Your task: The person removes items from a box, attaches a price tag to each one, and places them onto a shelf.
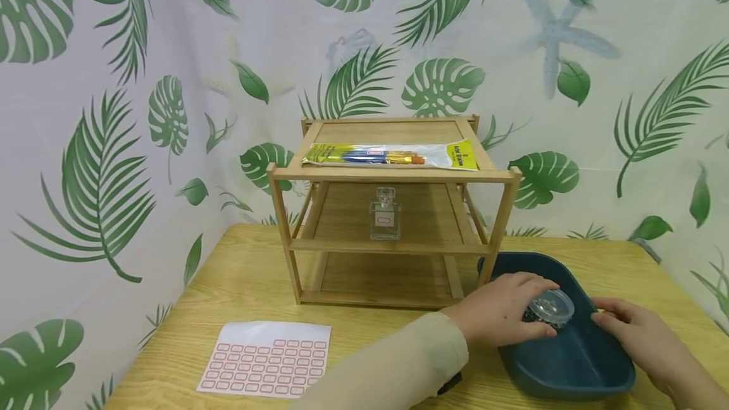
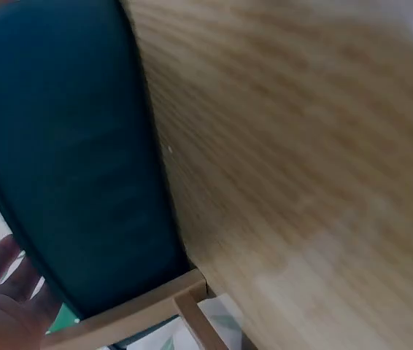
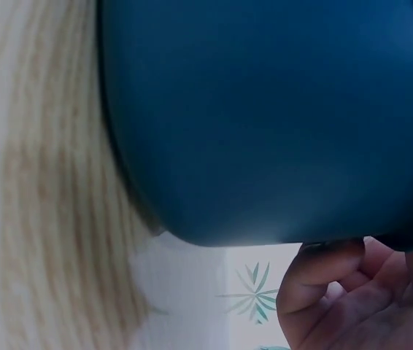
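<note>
In the head view, my left hand (image 1: 507, 310) reaches over the near left side of a dark blue basin (image 1: 569, 372). Its thumb and forefinger lie around a small round clear tub (image 1: 554, 309) with a transparent lid and dark bits inside. The left wrist view shows the other left fingers (image 2: 18, 281) loosely extended beyond the basin's wall (image 2: 75, 160); the tub does not show there. My right hand (image 1: 640, 334) grips the basin's right rim, thumb at the edge and fingers outside. From the right wrist, curled fingers (image 3: 323, 273) touch the basin wall (image 3: 265, 131).
Left of the basin stands a three-tier wooden rack (image 1: 393, 174). A packet of paintbrushes (image 1: 387, 155) lies on its top, and a glass perfume bottle (image 1: 385, 215) stands on the middle shelf. A sheet of red-framed labels (image 1: 267, 359) lies on the wooden table (image 1: 239, 277). Leaf-printed curtains enclose the table.
</note>
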`<state>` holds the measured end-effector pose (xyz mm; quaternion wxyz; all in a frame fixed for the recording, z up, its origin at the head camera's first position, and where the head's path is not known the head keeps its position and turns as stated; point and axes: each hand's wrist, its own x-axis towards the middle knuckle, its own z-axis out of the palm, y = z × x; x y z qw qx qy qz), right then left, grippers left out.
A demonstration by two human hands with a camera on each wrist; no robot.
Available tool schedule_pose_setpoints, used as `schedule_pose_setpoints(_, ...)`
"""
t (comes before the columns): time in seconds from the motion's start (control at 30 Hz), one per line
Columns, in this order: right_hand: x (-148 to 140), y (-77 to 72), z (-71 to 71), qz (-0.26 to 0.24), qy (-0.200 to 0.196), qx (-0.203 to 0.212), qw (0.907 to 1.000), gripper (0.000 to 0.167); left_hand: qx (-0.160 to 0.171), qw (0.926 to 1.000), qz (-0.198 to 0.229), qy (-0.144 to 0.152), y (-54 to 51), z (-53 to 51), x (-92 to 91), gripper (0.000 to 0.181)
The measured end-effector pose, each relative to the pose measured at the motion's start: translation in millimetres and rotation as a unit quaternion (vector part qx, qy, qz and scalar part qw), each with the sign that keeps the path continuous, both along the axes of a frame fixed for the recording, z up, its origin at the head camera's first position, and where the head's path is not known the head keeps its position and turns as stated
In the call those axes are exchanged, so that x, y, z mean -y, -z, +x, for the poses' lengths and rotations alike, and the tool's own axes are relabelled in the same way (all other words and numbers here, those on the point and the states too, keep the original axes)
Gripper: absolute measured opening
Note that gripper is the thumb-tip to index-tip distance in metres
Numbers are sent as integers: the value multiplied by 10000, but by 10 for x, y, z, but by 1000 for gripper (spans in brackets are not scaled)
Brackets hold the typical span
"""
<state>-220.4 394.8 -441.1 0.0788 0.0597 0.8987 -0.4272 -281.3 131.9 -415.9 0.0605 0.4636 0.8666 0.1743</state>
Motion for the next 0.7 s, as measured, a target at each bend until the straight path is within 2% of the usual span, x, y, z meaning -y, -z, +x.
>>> schedule_pose_setpoints(0.17,-2,-19,0,-18,-18,57,10000,69,-339,9970,-690,-48,42,-78,-238,73)
schedule_pose_setpoints(0.37,0,-27,9,-138,-72,104,9998,69,-380,9892,-1405,-163,108,-171,-457,77)
schedule_pose_setpoints(0.47,-4,-28,3,-149,-67,145,9998,69,-469,9825,-1788,-223,112,-160,-520,79)
schedule_pose_setpoints(0.6,-9,-21,-2,-136,-36,181,9997,70,-636,9695,-2354,-231,115,-132,-587,80)
schedule_pose_setpoints(0.7,-16,-13,-4,-203,-4,238,9995,69,-685,9646,-2538,-205,124,-126,-615,79)
